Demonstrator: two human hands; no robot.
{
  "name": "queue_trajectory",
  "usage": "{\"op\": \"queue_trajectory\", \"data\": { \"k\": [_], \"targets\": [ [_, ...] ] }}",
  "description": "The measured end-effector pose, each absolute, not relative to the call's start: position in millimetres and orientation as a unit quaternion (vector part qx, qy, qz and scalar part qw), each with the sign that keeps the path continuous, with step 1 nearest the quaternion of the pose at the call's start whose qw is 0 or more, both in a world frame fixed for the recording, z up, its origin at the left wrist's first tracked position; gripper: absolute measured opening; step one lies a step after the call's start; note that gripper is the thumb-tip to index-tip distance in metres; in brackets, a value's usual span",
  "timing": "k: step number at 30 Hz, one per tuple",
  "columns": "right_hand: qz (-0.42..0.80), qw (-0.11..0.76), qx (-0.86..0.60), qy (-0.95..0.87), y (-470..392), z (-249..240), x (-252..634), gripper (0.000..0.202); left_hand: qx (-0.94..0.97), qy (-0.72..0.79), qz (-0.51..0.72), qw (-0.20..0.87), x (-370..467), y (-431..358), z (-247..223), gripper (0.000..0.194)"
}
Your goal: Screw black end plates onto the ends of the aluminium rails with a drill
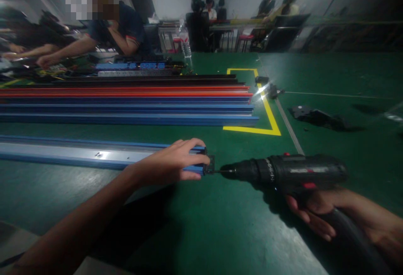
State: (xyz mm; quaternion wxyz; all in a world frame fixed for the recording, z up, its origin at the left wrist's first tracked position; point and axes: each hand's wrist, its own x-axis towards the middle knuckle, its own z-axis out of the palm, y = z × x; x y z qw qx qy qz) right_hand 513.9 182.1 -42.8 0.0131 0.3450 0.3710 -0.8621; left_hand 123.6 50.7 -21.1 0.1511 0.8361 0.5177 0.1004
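Note:
A long blue-edged metal profile (116, 156) lies across the near side of the green table. My left hand (176, 159) is closed around its right end, fingers over the top and thumb along the near side. A small black end cap (210, 164) sits at that end, partly hidden by my fingers. My right hand (317, 210) grips a black cordless drill (292, 172) with red details, held level and pointing left. Its thin bit reaches the near corner of the end cap; whether it sits in a screw I cannot tell.
Several blue, red and black profiles (189, 119) lie in parallel beyond, their ends near yellow tape (267, 107). Small black parts (273, 91) and a dark crumpled item (315, 117) lie to the right. A water bottle (185, 42) and a seated person (119, 27) are across the table.

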Motion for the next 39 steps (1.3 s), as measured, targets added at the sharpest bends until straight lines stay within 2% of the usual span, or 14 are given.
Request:
{"op": "queue_trajectory", "data": {
  "k": [6,22,39],
  "targets": [
    [-0.851,0.029,0.317,0.417,183.6,-40.6,515.2,0.031,0.835,0.518,0.101,0.156,122.4,51.3,-22.9,0.035],
    [-0.871,0.019,0.325,0.369,180.6,-43.6,514.4,0.028,0.823,0.531,0.080,0.183,120.5,54.2,-18.8,0.036],
    [-0.892,0.009,0.302,0.336,178.8,-45.8,515.2,0.025,0.840,0.516,0.088,0.142,121.4,51.7,-20.1,0.044]
  ]
}}
